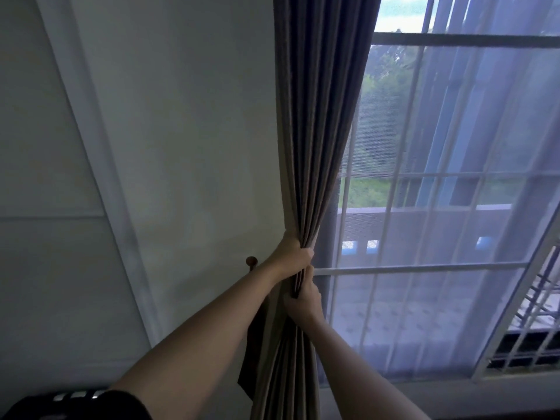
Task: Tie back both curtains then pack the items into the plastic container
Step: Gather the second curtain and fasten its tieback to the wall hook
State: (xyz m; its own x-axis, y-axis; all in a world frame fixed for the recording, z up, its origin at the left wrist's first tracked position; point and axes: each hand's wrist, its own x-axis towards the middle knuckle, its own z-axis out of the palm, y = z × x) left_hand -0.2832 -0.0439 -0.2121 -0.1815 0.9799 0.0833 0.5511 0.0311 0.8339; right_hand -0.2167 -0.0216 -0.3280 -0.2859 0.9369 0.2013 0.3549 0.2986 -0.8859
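A dark grey-brown curtain [321,116] hangs at the left side of the window, gathered into tight folds at mid height. My left hand [292,253] is shut around the bunched folds from the wall side. Just below it, my right hand [304,298] grips the same bundle from the window side. A dark strip of fabric [253,359], possibly the tieback, hangs behind the curtain below my left forearm. A small round brown wall hook [251,262] sticks out of the wall just left of my left wrist. The plastic container is out of view.
A white wall [181,147] fills the left half. A sheer white curtain [454,237] covers the window with its white bars [424,269]. A dark striped sleeve [75,404] shows at the bottom left.
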